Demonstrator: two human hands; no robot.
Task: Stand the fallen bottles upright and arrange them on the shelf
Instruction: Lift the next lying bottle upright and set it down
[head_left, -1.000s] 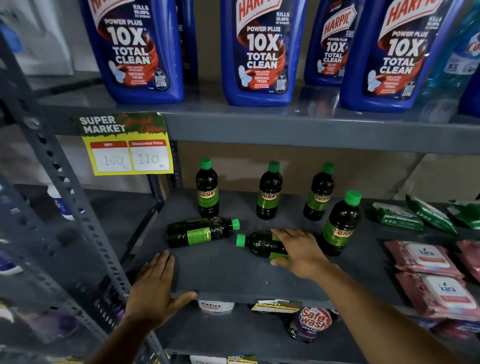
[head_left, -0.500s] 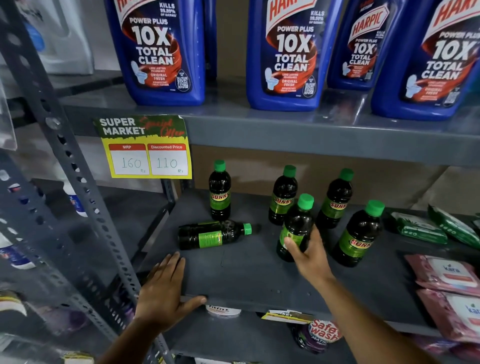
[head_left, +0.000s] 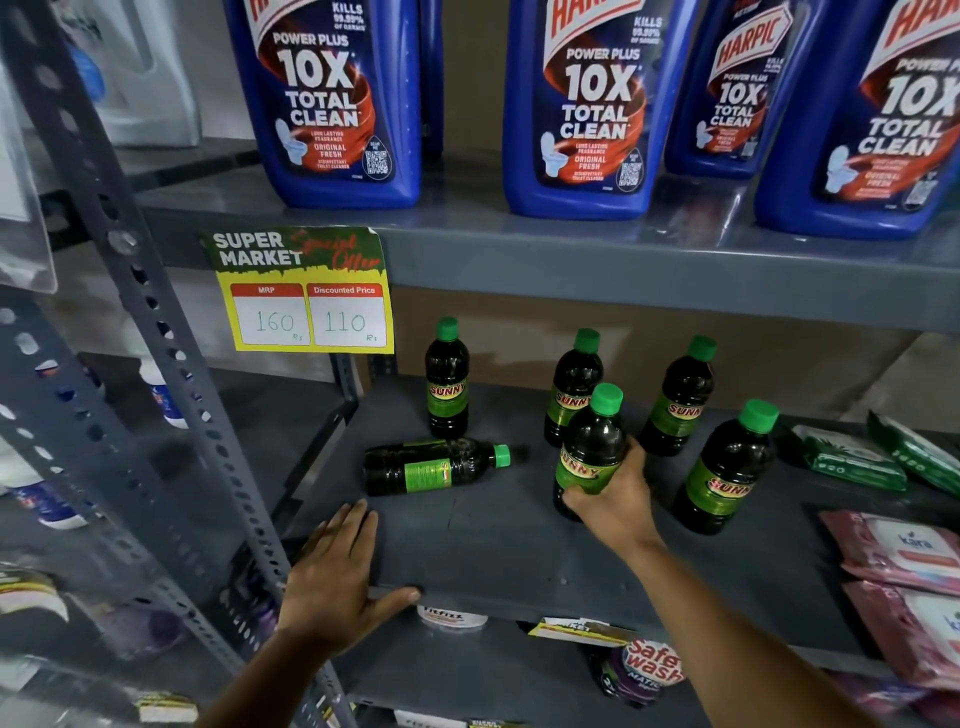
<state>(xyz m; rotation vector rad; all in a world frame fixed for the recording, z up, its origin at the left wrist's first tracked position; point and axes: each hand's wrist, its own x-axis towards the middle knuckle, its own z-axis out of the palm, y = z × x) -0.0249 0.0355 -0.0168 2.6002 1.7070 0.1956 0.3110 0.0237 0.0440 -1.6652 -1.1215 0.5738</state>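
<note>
Dark bottles with green caps and green SUNNY labels stand on the grey middle shelf (head_left: 498, 540). My right hand (head_left: 615, 501) is wrapped around the lower half of one upright bottle (head_left: 592, 441) near the shelf's middle. A fallen bottle (head_left: 431, 466) lies on its side to the left, cap pointing right. Upright bottles stand behind at the back left (head_left: 447, 379), back middle (head_left: 571, 382), back right (head_left: 678, 397) and front right (head_left: 727, 470). My left hand (head_left: 337, 571) rests flat on the shelf's front left edge, fingers spread, holding nothing.
Large blue Harpic bottles (head_left: 332, 104) fill the shelf above, whose edge carries a yellow price tag (head_left: 304, 293). Green packets (head_left: 852, 457) and pink wipe packs (head_left: 898, 551) lie at the right. A perforated grey upright (head_left: 156, 332) stands at the left. More goods sit on the shelf below.
My right hand took the fallen bottle lying by it and tipped it upright; it now stands in the hand's grip. The left hand stayed on the shelf edge. The other fallen bottle has not moved.
</note>
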